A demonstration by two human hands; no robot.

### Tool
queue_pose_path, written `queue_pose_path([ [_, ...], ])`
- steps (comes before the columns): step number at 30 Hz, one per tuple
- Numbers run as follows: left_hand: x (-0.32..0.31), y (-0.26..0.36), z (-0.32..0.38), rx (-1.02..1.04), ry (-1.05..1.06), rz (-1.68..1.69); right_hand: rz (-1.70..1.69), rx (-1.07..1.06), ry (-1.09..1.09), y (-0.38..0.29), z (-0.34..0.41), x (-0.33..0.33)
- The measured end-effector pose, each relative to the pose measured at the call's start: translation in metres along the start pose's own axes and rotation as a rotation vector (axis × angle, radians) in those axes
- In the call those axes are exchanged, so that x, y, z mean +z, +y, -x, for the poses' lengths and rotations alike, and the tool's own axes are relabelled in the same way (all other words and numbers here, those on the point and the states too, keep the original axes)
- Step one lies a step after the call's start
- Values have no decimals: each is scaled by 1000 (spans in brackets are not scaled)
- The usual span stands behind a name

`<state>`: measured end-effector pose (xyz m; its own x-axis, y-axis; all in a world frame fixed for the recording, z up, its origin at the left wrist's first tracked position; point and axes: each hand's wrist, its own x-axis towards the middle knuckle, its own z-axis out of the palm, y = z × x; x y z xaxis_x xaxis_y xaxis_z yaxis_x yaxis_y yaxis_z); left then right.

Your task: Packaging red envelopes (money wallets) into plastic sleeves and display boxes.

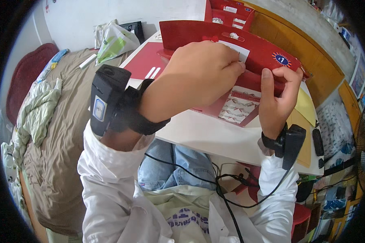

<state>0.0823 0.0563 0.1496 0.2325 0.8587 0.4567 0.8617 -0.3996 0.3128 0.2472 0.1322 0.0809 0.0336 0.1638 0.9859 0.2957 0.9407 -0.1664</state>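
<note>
My left hand (pixel 200 73) reaches across the table with bunched fingers, thumb and fingertips pinched at the lower corner of a white paper label (pixel 245 54). Behind the label rises the upright panel of a red cardboard package (pixel 182 33), with a hang slot and a round blue price sticker (pixel 281 59). Its lower part shows a white printed design (pixel 239 106) with bows. At the package's right side is my right hand (pixel 278 94), thumb raised and index finger bent against the red card. Whether it grips the card cannot be seen. Both wrists wear black strapped devices.
A similar red package (pixel 231 16) stands behind. On the white table (pixel 200 130) are a red sheet (pixel 144 57) with two white strips, yellow paper (pixel 305 104) and a black object (pixel 318 142). A bed (pixel 60 121) lies left. Black cables (pixel 182 167) cross my lap.
</note>
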Motion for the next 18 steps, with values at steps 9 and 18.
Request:
queue_pose_path([
  [9, 15, -16, 2, 269, 277, 8, 31, -238, -155, 15, 2, -13],
  [18, 18, -26, -6, 378, 271, -18, 31, -186, -161, 14, 0, -9],
])
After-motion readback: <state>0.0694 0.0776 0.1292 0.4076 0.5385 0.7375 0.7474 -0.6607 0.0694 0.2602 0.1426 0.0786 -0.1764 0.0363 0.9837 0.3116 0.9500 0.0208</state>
